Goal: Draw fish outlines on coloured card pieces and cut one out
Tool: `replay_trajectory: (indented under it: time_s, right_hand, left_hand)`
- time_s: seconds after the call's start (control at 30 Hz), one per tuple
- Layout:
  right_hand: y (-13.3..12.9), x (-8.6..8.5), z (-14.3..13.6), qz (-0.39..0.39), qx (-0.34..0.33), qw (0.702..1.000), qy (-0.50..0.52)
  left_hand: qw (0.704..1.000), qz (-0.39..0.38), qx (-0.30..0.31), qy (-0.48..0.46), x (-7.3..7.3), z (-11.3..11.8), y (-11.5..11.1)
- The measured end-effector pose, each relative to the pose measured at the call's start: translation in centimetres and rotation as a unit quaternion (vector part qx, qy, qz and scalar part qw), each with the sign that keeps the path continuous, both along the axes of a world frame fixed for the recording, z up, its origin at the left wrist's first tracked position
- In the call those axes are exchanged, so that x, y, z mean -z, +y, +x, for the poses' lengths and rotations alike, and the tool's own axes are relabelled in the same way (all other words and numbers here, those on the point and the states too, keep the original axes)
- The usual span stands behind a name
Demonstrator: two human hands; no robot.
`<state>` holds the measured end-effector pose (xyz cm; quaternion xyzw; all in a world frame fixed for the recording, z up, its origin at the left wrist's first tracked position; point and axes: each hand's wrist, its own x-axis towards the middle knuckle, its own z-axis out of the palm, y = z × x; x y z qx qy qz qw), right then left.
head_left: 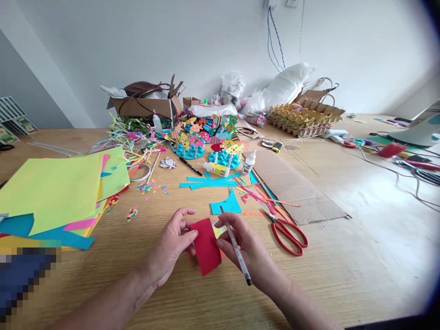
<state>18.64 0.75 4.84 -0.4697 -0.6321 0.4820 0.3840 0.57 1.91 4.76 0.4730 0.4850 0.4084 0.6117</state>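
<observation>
Red paper rectangle [206, 246] is plain and smooth, unprinted on the side facing up, with fairly straight edges; it leans slightly, its top toward eleven o'clock. Small yellow [217, 230] and orange bits show from behind its right edge. It is between the two hands, at six o'clock on the wooden table [151, 293]. The left hand [173, 240] is clamped on its nine o'clock edge, thumb on top. The right hand [242, 243] is closed around a clear pen [237, 250], tip toward eleven, its fingers at the paper's three o'clock edge. From the paper, red-handled scissors [288, 233] lie at three o'clock; a yellow-labelled bottle [216, 169] at twelve and a white bottle [248, 164] at one carry print too small to read.
</observation>
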Motion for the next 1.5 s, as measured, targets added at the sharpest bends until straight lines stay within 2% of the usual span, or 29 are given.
replay_trajectory:
  time_s: [0.17, 0.3, 0.4, 0.47, 0.53, 0.57, 0.6, 0.7, 0.8, 0.83, 0.87, 0.97, 1.13, 1.27, 1.4, 1.5]
  right_hand:
    - [-1.3, 2.0, 0.0, -0.014, 0.037, 0.999, 0.021]
    - [-0.6, 1.8, 0.4, 0.012, 0.094, 0.995, 0.007]
    - [0.6, 1.8, 1.0, 0.029, 0.098, 0.995, -0.012]
    - [1.2, 2.1, 1.4, 0.05, 0.102, 0.991, -0.064]
    - [1.7, 2.5, 1.7, 0.063, 0.092, 0.987, -0.118]
    - [1.8, 2.7, 1.8, 0.068, 0.086, 0.984, -0.141]
    - [1.8, 2.8, 1.8, 0.073, 0.081, 0.981, -0.158]
    - [1.7, 2.8, 1.8, 0.097, 0.068, 0.974, -0.192]
    - [1.6, 2.9, 1.5, 0.112, 0.061, 0.969, -0.211]
    - [1.7, 2.9, 1.5, 0.114, 0.06, 0.968, -0.217]
    - [1.7, 3.0, 1.4, 0.116, 0.059, 0.966, -0.224]
    - [1.8, 2.7, 1.6, 0.137, 0.067, 0.958, -0.241]
    - [0.7, 1.1, 2.0, 0.239, 0.126, 0.939, -0.212]
    - [-0.5, 0.9, 1.4, 0.218, 0.061, 0.961, -0.16]
    - [-0.8, 2.2, 0.4, 0.162, 0.063, 0.976, -0.131]
    - [-0.8, 2.9, 0.1, 0.155, 0.057, 0.975, -0.15]
  left_hand:
    - [0.998, -0.041, -0.022, -0.034, 0.0, -0.3, -0.2]
    - [0.998, -0.06, 0.017, -0.033, 0.2, -0.2, -0.8]
    - [0.996, -0.064, 0.053, -0.012, 1.4, -0.4, -1.0]
    - [0.998, -0.038, 0.044, 0.026, 2.4, -0.9, -0.9]
    - [0.992, 0.046, 0.049, 0.106, 3.1, -1.7, -0.6]
    - [0.977, 0.125, 0.055, 0.165, 3.1, -2.0, -0.4]
    - [0.947, 0.22, 0.053, 0.227, 3.0, -2.4, -0.3]
    - [0.81, 0.448, 0.12, 0.359, 2.3, -2.6, -0.1]
    - [0.702, 0.54, 0.172, 0.431, 2.1, -2.1, -0.1]
    - [0.676, 0.559, 0.185, 0.443, 2.3, -1.9, -0.1]
    - [0.663, 0.567, 0.19, 0.451, 2.5, -1.7, -0.2]
    - [0.649, 0.573, 0.184, 0.466, 3.3, -1.6, -0.2]
    - [0.648, 0.58, 0.169, 0.465, 3.9, -1.9, -0.4]
    - [0.638, 0.592, 0.146, 0.47, 4.6, -2.0, -0.6]
    - [0.626, 0.599, 0.138, 0.479, 4.9, -1.9, -0.7]
    - [0.623, 0.601, 0.131, 0.483, 4.7, -1.8, -0.8]
